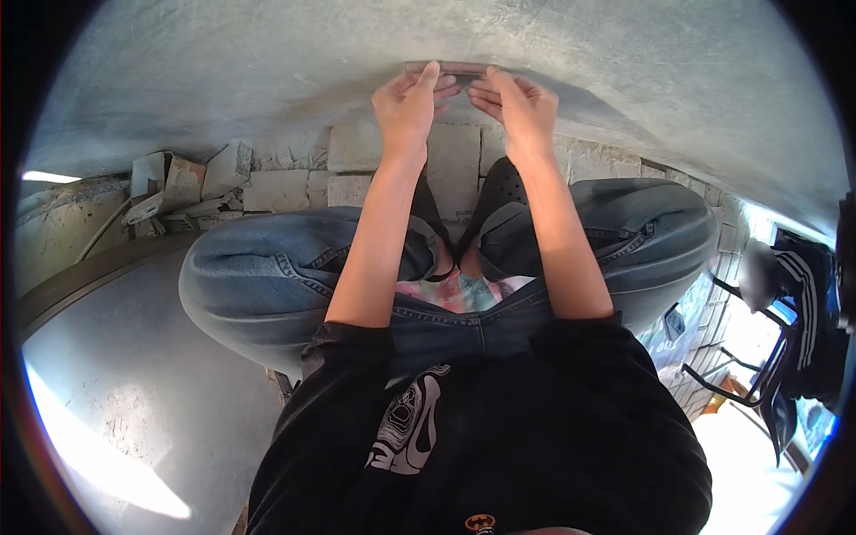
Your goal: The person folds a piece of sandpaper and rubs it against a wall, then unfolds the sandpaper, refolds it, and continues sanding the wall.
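Observation:
A narrow reddish-brown strip (463,68) lies lengthwise against a large grey panel (267,80) at the top of the head view. My left hand (407,109) grips its left end, thumb on top and fingers curled beneath. At the other end, my right hand (528,109) holds it the same way, with the thumb near the edge. The strip's underside is partly hidden by my fingers, and its material is hard to make out. A dark shadow falls on the panel to the right of my right hand.
My bent knees and dark clogs (501,183) are below the panel, over pale paving blocks (357,147). Broken blocks (183,183) are piled at left, beside another grey panel (134,357). At right, a person in a striped dark sleeve (798,299) is near a black metal chair frame (744,392).

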A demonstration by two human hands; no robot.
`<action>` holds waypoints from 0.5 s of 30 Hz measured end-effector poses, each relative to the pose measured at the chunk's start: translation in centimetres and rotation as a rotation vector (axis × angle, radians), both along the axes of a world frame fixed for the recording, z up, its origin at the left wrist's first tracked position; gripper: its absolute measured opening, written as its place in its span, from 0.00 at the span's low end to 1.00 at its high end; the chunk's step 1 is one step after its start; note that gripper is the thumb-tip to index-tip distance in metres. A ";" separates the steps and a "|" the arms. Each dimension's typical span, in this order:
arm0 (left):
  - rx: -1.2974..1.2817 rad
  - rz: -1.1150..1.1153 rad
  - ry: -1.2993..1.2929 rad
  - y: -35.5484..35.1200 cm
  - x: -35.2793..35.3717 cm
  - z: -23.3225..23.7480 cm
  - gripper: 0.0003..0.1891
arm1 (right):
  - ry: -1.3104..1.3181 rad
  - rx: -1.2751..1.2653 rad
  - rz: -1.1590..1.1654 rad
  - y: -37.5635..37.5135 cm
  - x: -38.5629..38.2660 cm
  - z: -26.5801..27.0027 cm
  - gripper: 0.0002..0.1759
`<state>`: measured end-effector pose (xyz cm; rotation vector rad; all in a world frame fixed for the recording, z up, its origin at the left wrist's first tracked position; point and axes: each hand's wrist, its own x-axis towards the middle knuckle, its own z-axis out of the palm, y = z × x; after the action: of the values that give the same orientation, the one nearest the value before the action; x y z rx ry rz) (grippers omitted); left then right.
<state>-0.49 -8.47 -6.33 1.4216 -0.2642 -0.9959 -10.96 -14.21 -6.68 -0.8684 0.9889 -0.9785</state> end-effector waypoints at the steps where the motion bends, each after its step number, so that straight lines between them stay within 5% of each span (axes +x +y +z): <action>1: -0.004 -0.002 -0.002 -0.1 0.0 0.0 0.14 | -0.002 -0.004 -0.002 0.0 0.0 0.1 0.10; 6: -0.083 -0.043 0.031 0.2 0.4 1.0 0.15 | -0.031 -0.185 0.014 -0.2 0.0 0.8 0.11; 9: 0.053 0.005 0.084 0.2 0.4 -0.2 0.16 | 0.016 -0.003 0.076 -0.1 0.1 -0.8 0.11; 15: -0.087 0.037 0.003 0.1 0.3 0.6 0.11 | -0.058 -0.084 0.056 -0.2 0.0 0.3 0.12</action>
<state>-0.22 -8.38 -5.72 1.3416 -0.2755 -0.9454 -10.95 -14.41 -6.36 -0.9284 0.8751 -0.9975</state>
